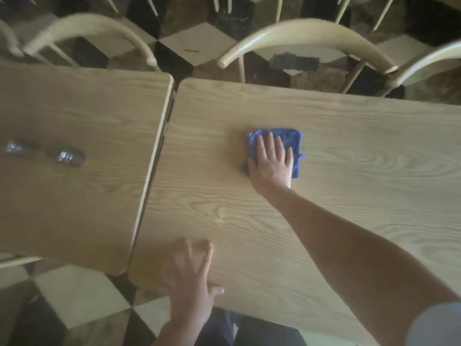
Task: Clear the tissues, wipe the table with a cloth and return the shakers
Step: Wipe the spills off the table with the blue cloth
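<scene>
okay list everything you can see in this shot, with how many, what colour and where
tables: two, light wood, side by side with a narrow gap between them
cloth: one, blue, flat on the right-hand table
shakers: two, clear glass, blurred, on the left-hand table
chairs: at least three, pale wood, along the far side
floor: dark and light tiles
right hand: one, fingers straight, pressing on the cloth
left hand: one, fingers spread, at the near edge of the right-hand table
</scene>
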The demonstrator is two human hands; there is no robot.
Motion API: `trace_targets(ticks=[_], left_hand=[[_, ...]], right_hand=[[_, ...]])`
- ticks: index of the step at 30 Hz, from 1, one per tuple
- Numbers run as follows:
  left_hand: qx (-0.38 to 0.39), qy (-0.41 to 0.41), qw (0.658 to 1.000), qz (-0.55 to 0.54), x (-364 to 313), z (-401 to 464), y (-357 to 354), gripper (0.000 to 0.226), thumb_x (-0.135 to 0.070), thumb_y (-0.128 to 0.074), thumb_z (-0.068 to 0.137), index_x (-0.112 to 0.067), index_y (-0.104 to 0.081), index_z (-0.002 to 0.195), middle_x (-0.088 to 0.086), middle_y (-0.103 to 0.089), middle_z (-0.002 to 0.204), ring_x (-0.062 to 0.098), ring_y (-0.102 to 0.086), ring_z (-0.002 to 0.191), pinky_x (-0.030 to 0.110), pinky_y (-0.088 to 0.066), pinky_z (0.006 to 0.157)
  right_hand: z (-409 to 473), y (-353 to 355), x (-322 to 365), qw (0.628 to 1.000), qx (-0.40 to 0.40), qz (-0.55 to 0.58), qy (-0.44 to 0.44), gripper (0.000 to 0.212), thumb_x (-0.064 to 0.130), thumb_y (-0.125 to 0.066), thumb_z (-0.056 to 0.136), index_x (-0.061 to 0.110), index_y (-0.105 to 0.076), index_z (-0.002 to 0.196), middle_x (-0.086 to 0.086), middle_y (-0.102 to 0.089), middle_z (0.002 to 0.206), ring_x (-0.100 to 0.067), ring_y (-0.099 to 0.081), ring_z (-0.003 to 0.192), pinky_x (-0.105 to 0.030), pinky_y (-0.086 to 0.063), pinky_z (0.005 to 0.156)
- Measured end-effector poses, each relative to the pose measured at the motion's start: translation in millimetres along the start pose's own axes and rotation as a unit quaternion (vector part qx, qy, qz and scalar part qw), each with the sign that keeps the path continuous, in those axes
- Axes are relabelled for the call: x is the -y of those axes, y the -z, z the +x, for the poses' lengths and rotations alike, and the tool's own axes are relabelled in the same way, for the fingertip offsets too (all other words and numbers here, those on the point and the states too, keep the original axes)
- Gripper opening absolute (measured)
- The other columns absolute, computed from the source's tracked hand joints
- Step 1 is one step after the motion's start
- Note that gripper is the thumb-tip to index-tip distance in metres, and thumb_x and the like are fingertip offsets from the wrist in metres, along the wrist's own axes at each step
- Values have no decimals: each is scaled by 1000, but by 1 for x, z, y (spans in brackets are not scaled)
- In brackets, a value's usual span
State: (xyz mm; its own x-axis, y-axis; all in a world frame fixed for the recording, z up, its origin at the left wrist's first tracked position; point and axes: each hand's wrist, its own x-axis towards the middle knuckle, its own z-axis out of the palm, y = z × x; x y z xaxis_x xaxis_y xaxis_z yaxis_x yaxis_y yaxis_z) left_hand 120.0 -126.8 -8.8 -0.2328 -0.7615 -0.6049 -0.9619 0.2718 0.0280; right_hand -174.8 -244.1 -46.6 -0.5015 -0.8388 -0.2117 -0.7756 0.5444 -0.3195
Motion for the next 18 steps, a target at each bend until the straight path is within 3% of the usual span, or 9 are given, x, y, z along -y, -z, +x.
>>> trace_targets(ticks=[3, 5, 8, 10, 14, 18], left_hand=[[-5, 0, 1000, 16, -4, -2, 1, 119, -73, -62, 70, -52, 34, 137, 5, 37, 155, 50, 16, 143, 68, -25, 110], [-7, 3, 1000, 18, -5, -2, 2, 124, -72, -69, 64, -52, 24, 143, 7, 24, 161, 52, 6, 144, 67, -30, 107], [6, 13, 1000, 17, -3, -2, -1, 114, -68, -82, 46, -45, -32, 145, 13, -21, 161, 54, -22, 140, 69, -43, 93], [-8, 7, 1000, 10, 0, -4, -5, 100, -66, -84, 44, -36, -49, 133, 12, -37, 154, 53, -28, 138, 69, -44, 92], [-40, -33, 999, 3, 5, -15, -7, 105, -65, -82, 52, -35, -40, 143, 11, -37, 154, 50, -34, 135, 64, -41, 96], [-41, -38, 998, 13, 1, -18, -6, 108, -63, -85, 50, -34, -41, 144, 15, -40, 152, 51, -36, 132, 64, -45, 96]], right_hand=[[-24, -32, 82, 987, 54, -1, 150, 68, 48, -37, 95, 23, -20, 155, -6, -14, 164, -27, -9, 151, -54, -5, 121], [-50, -52, 119, 965, 101, -13, 242, 69, 49, -41, 94, 22, -20, 155, -6, -13, 164, -27, -7, 151, -53, -2, 121], [-90, -74, 133, 931, 129, -37, 340, 69, 49, -42, 93, 24, -23, 154, -3, -14, 164, -24, -7, 151, -52, 0, 121], [-105, -81, 126, 926, 127, -33, 354, 68, 49, -43, 93, 26, -24, 153, -1, -15, 164, -23, -8, 151, -52, -2, 122], [-110, -73, 110, 940, 122, -19, 319, 67, 51, -44, 91, 29, -28, 152, 4, -17, 163, -18, -10, 151, -50, -8, 122], [-110, -50, 76, 971, 85, 20, 221, 63, 49, -44, 90, 29, -34, 149, 5, -25, 161, -18, -20, 149, -51, -19, 119]])
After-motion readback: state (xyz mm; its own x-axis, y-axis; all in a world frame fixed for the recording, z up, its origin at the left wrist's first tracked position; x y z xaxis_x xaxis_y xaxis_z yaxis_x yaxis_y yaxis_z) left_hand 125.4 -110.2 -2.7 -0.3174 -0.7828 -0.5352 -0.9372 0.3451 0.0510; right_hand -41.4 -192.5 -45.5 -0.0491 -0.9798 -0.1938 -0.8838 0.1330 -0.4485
